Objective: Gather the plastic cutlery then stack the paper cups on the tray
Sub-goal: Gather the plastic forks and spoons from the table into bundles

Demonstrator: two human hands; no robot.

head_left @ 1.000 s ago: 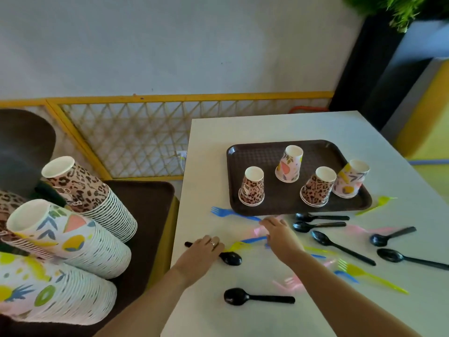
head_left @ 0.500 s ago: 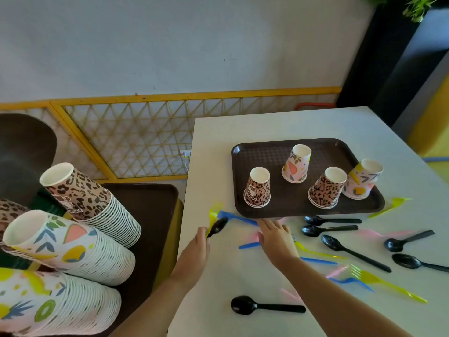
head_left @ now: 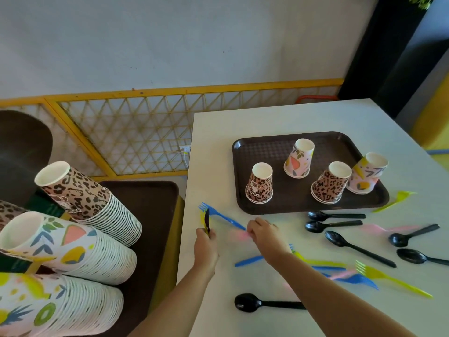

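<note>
The gathering had barely begun: the left hand point(head_left: 205, 246), near the desk's point(head_left: 267, 117) left edge, gripped what looked like a black spoon point(head_left: 207, 221) and a yellow piece held upright together, its fingers curled round their handles, while everything else lay loose. The right hand point(head_left: 263, 233), just in front of the tray's point(head_left: 272, 147) near-left corner, was bent down over a blurred pink piece point(head_left: 239, 235) beside the handle end of a blue fork point(head_left: 220, 214); whether it had closed on anything could not be told. Still scattered along the desk's near side and toward its right edge were six more black spoons point(head_left: 349, 242), one of them point(head_left: 257, 304) lying alone close to the near edge, a yellow fork point(head_left: 388, 278), more blue, yellow and pink pieces crossing one another, and a yellow piece point(head_left: 396, 200) off the tray's near-right corner. The cups were untouched: four paper cups stood upside down and apart on the tray, two leopard-print point(head_left: 259, 184) point(head_left: 330, 183) and two pale with bright leaf and fruit shapes point(head_left: 299, 158) point(head_left: 368, 173), so all stacking remained. The cutlery looked thin, smooth and light, the coloured pieces translucent, the black spoons glossy. The tray was dark brown, rectangular with rounded corners, a raised rim and a fine textured floor; the desk top was plain, matte white. Off the desk's left edge, long nested sleeves of matching cups point(head_left: 80, 215) lay on their sides over another dark tray point(head_left: 150, 203).
</note>
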